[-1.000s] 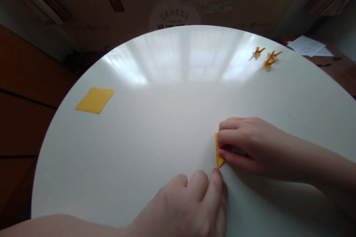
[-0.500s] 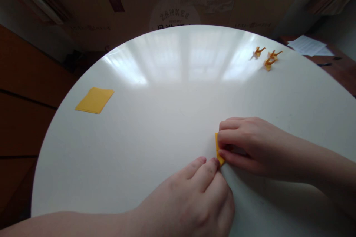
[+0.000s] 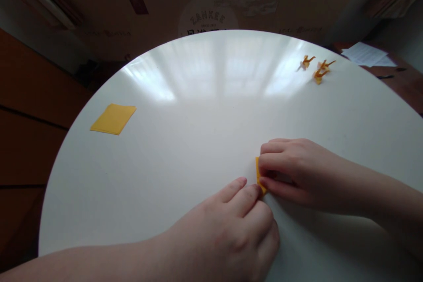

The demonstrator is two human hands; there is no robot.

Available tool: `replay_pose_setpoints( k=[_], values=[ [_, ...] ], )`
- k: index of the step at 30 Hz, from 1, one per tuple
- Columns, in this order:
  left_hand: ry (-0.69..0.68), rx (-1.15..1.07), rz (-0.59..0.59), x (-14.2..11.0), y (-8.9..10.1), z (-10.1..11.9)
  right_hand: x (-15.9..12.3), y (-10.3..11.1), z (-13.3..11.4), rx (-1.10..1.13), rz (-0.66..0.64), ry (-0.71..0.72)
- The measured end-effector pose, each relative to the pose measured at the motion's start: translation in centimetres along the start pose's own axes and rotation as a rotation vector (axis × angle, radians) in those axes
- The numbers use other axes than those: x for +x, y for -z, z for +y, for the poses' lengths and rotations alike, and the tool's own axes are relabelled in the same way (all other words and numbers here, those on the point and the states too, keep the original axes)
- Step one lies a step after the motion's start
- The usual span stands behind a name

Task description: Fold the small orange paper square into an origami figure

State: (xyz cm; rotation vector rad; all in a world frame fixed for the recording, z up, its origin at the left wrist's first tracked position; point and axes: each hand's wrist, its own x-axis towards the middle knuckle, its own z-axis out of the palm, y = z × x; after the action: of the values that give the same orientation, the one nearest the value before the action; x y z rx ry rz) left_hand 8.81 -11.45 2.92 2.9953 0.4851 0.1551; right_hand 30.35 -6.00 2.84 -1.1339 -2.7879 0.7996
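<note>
A small folded piece of yellow origami paper (image 3: 258,174) lies on the white table, mostly covered by my hands. My right hand (image 3: 291,169) is closed over it, fingers and thumb pressing it from the right side. My left hand (image 3: 236,229) reaches in from the lower left, its fingers bent and a fingertip pressed at the paper's near corner. The left thumb and most of the paper's right part are hidden.
A stack of yellow square paper sheets (image 3: 113,120) rests at the table's left. Toward the far right edge stand three folded paper cranes (image 3: 320,76). White printed sheets (image 3: 365,54) lie on a brown surface beyond the round table (image 3: 185,150).
My left hand has shifted slightly up, its fingertip sliding a little along the paper's near corner. The right hand stays in place on the paper.
</note>
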Motion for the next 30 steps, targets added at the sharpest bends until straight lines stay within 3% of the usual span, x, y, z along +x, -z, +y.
replay_pose_setpoints(
  k=[12,30],
  values=[
    [-0.009,-0.021,-0.067,0.26,0.74,-0.14,0.01,0.03,-0.22,-0.011,0.000,-0.020],
    [0.001,-0.015,-0.054,0.27,0.88,-0.03,-0.06,0.05,0.07,0.056,0.038,-0.002]
  ],
)
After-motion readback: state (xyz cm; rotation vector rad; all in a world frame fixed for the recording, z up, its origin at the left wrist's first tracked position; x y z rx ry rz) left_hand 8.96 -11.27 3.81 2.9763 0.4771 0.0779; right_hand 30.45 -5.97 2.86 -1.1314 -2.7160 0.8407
